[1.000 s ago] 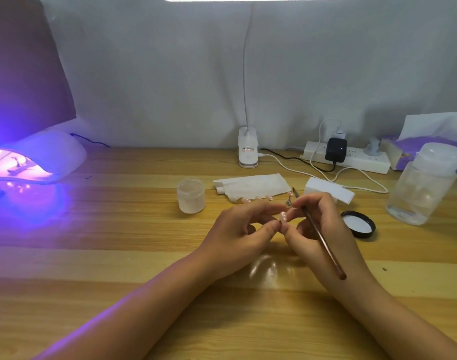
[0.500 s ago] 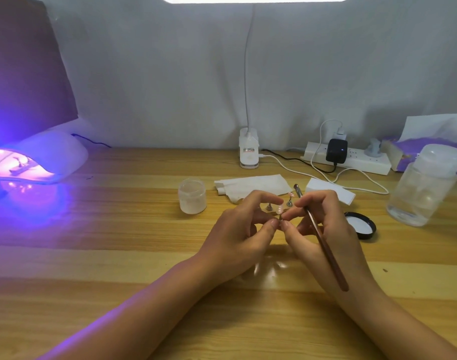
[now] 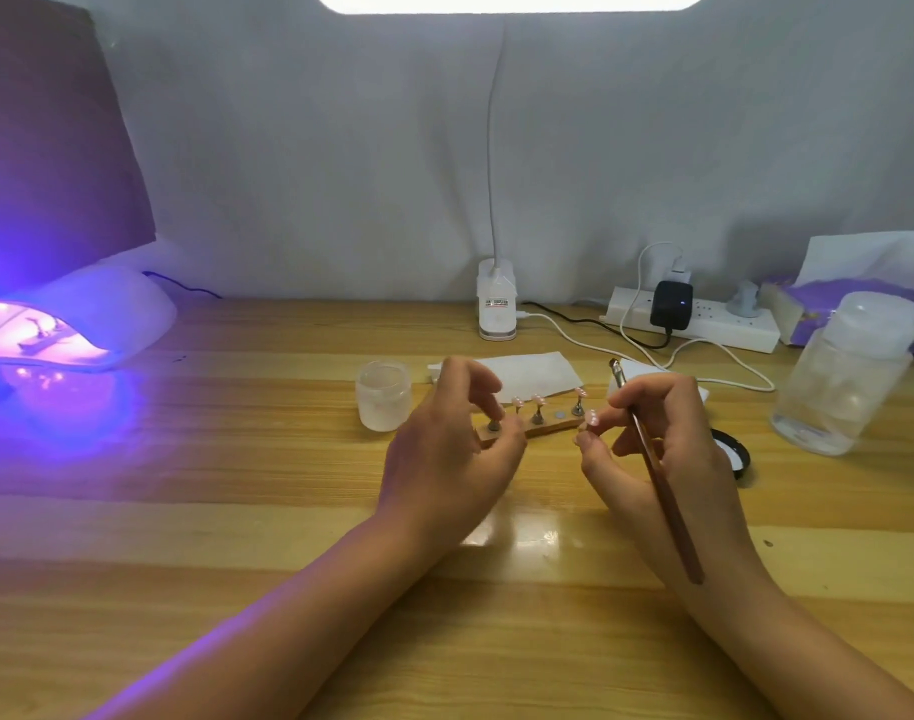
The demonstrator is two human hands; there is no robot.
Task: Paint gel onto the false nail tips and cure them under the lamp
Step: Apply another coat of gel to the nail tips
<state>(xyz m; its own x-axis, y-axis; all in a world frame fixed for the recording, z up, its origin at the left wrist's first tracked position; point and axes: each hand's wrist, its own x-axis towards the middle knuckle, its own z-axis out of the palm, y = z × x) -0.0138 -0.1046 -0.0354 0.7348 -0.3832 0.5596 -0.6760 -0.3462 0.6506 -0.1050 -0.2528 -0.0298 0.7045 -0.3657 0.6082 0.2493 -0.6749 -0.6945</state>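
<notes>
A wooden holder strip [image 3: 540,427] lies mid-table with several small pegs carrying pink nail tips [image 3: 537,400]. My left hand [image 3: 449,454] hovers over the strip's left end, fingers loosely curled above a peg [image 3: 493,426], and I see nothing gripped in it. My right hand [image 3: 652,449] holds a brown gel brush [image 3: 662,491] along the palm, bristles pointing up and away. Its thumb and forefinger pinch one pink nail tip [image 3: 591,417] just right of the strip. The white curing lamp [image 3: 101,314] glows purple at the far left with something inside.
An open frosted gel jar [image 3: 384,394] stands left of the strip and its black lid [image 3: 733,452] lies to the right. A clear bottle [image 3: 844,376], power strip [image 3: 704,319] with cables, desk-lamp base [image 3: 496,304], paper wipe [image 3: 527,374] and purple tissue pack [image 3: 849,304] line the back.
My hands have drawn apart, uncovering the holder strip. The left hand moved left over the strip's end and let go of the nail tip, which stays pinched in the right hand.
</notes>
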